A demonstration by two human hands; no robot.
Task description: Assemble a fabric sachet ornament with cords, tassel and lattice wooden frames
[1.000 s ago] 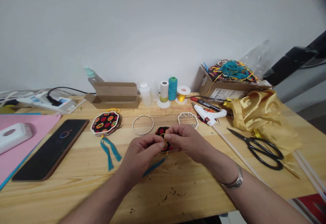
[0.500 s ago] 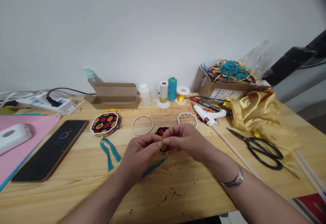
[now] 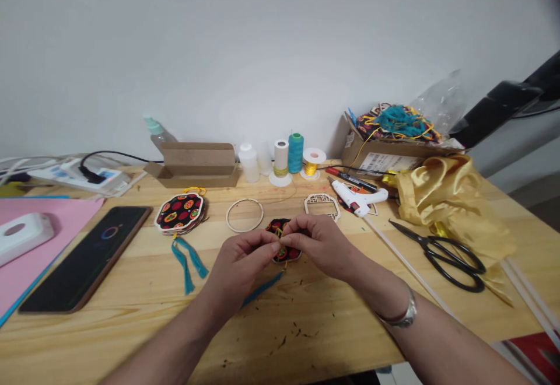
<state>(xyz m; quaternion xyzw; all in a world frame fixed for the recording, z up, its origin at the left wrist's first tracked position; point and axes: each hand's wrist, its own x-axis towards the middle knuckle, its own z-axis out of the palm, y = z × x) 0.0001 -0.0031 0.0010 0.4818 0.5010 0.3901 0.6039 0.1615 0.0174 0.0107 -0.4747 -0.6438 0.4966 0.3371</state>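
Note:
My left hand (image 3: 245, 259) and my right hand (image 3: 321, 242) meet over the middle of the wooden table (image 3: 131, 326), fingertips pinched together on a thin yellow cord at a small black ornament with red and yellow dots (image 3: 284, 239). A teal tassel (image 3: 262, 289) trails from the ornament toward me. A finished ornament of the same fabric with a teal tassel (image 3: 180, 211) lies to the left. A wooden ring (image 3: 245, 214) and a carved wooden frame (image 3: 322, 205) lie just beyond my hands.
A phone (image 3: 85, 256) and pink paper (image 3: 26, 256) lie at left. Thread spools (image 3: 296, 151) and small bottles stand at the back beside a cardboard box (image 3: 195, 164). A glue gun (image 3: 356, 196), scissors (image 3: 450, 251), yellow fabric (image 3: 450, 198) and glue sticks occupy the right.
Both hands stay pinched at the ornament; my right fingers have shifted slightly lower on the cord. Nothing else has moved.

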